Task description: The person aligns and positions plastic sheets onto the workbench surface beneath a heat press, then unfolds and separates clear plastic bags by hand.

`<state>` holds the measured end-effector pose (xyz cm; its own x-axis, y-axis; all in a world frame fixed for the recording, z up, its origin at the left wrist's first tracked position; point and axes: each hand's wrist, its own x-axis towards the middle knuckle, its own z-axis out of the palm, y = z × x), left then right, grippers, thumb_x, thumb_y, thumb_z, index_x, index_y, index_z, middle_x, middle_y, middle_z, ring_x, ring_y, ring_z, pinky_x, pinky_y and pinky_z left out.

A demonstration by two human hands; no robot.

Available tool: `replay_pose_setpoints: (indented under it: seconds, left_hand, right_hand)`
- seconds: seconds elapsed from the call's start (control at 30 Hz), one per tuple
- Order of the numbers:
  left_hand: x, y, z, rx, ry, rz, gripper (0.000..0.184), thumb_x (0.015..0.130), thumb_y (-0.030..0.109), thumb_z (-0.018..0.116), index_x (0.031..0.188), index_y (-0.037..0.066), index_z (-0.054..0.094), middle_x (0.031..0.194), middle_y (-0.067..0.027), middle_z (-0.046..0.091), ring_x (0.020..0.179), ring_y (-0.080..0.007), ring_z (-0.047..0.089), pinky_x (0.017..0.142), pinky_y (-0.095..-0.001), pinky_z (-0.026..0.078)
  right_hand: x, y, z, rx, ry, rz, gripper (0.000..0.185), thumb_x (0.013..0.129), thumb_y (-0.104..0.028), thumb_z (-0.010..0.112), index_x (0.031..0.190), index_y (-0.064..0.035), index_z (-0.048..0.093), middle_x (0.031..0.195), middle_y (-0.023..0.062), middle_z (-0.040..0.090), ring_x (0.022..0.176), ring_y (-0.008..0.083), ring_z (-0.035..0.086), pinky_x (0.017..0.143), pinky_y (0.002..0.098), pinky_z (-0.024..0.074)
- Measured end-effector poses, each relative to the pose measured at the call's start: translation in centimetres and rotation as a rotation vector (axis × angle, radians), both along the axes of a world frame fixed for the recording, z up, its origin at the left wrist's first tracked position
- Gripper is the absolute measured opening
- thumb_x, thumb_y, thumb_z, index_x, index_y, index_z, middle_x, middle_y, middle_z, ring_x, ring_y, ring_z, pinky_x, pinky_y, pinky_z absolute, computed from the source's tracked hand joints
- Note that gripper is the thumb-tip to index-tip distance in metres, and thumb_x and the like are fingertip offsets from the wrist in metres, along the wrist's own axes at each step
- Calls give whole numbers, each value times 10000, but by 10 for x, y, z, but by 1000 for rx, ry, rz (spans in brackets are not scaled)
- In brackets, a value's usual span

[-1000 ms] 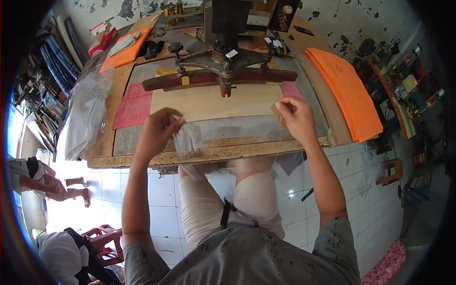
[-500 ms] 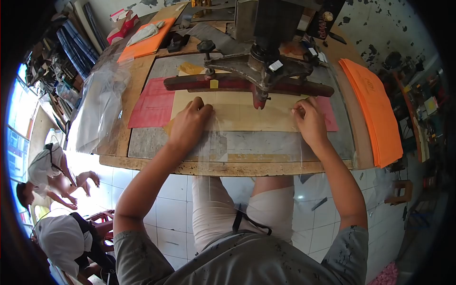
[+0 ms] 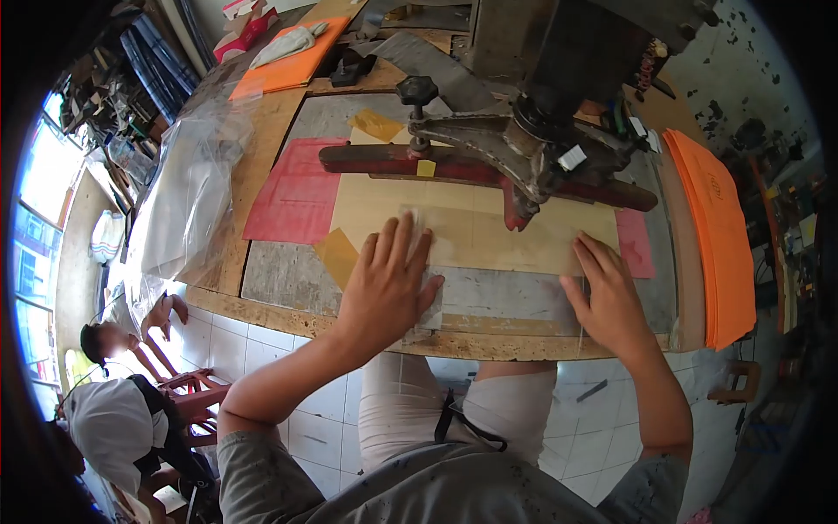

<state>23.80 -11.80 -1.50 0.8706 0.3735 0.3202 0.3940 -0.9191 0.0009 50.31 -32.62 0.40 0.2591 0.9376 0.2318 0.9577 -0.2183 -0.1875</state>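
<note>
My left hand [image 3: 384, 275] lies flat with its fingers stretched out over the left part of a yellowish sheet [image 3: 489, 231]. Beneath it and between my hands is a clear plastic film [image 3: 431, 310], whose glossy edges are hard to trace and reach toward the table's front. My right hand [image 3: 608, 293] rests at the film's right side, fingers extended and thumb apart. Just beyond my hands, a red-and-black press bar [image 3: 384, 162] hangs from a metal arm above the yellowish sheet. Red sheets show at both ends, the larger red sheet [image 3: 292, 192] at the left.
Crumpled clear plastic [image 3: 188, 196] hangs over the table's left edge. A stack of orange sheets [image 3: 716, 253] stands at the right, and a pale glove [image 3: 292, 44] lies on another orange stack [image 3: 319, 52] at the back. Two people are at the lower left.
My hands have gone from pinched, curled fingers near the bar to spread fingers lying nearer me. The view has shifted, so the press and table appear lower and further right.
</note>
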Motion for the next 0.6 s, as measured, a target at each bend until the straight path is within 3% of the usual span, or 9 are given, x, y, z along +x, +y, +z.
replay_pose_setpoints:
  seconds: [0.03, 0.1, 0.2, 0.6]
  left_hand:
    - [-1, 1, 3, 6, 31, -44, 593, 1014, 320, 617, 1436, -84, 517, 1562, -277, 431, 1426, -406, 464, 1160, -484, 408]
    - [-2, 1, -6, -74, 53, -50, 594, 1022, 302, 599, 1448, -100, 497, 1579, -274, 414, 1457, -403, 436, 1188, -494, 381]
    - [-3, 1, -8, -218, 44, -45, 593, 1033, 250, 562, 1482, -120, 448, 1607, -272, 384, 1508, -399, 381, 1233, -504, 332]
    - [2, 5, -5, -285, 61, -44, 615, 1023, 217, 579, 1473, -171, 421, 1610, -304, 353, 1528, -418, 345, 1246, -469, 327]
  right_hand:
    - [-2, -3, -5, -28, -3, -6, 565, 978, -249, 690, 1401, 97, 546, 1488, 251, 527, 1371, 411, 509, 1167, 503, 398]
    - [-3, -9, -14, -89, -8, -19, 700, 970, -271, 699, 1502, 107, 446, 1605, 259, 412, 1472, 426, 412, 1221, 515, 339]
    - [-2, -10, -16, -100, 33, -28, 748, 973, -260, 691, 1557, 83, 373, 1638, 247, 366, 1499, 430, 374, 1236, 523, 319]
    - [4, -5, -12, -127, 55, -11, 771, 940, -228, 723, 1562, 70, 378, 1633, 244, 382, 1503, 429, 383, 1231, 521, 339]
